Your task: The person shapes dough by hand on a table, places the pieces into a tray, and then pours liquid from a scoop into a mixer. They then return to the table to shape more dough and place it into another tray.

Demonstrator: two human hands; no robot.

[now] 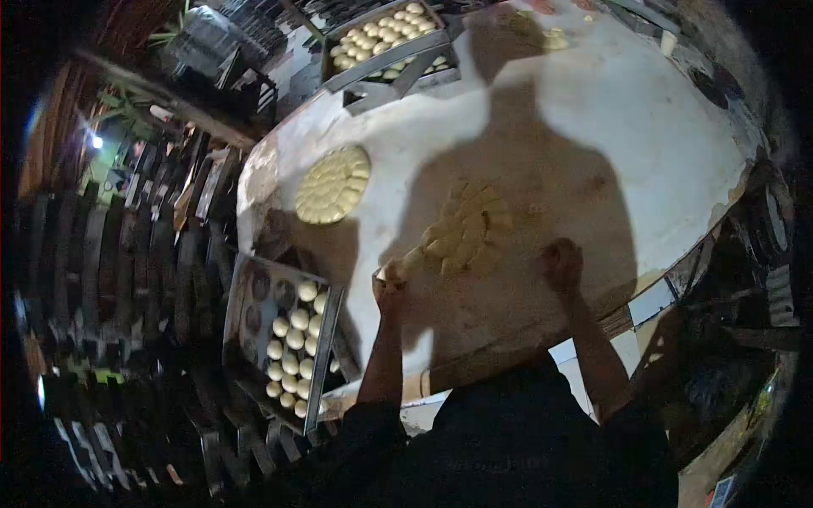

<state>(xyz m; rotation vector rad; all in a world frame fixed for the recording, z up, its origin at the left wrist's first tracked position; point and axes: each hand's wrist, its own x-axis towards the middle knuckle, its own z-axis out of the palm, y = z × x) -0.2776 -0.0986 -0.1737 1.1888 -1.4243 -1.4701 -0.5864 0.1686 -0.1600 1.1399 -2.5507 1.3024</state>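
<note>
My left hand (389, 288) is closed at the near left of the pale work table, on what looks like a dough piece (410, 259). That piece reaches toward a cluster of cut dough pieces (464, 229), which lies in my shadow between my hands. My right hand (562, 264) is to the right of the cluster, apart from it, with its fingers curled in; shadow hides anything it may hold. Farther left on the table is a flat round of dough pieces (333, 184) set close together.
A metal tray (334, 326) with round dough balls (295, 339) stands at the table's left edge. More dough balls fill stacked trays (436, 41) at the back. Another person's hand (542, 6) shows at the table's far edge (593, 21). Dark stacked racks (110, 271) line the left.
</note>
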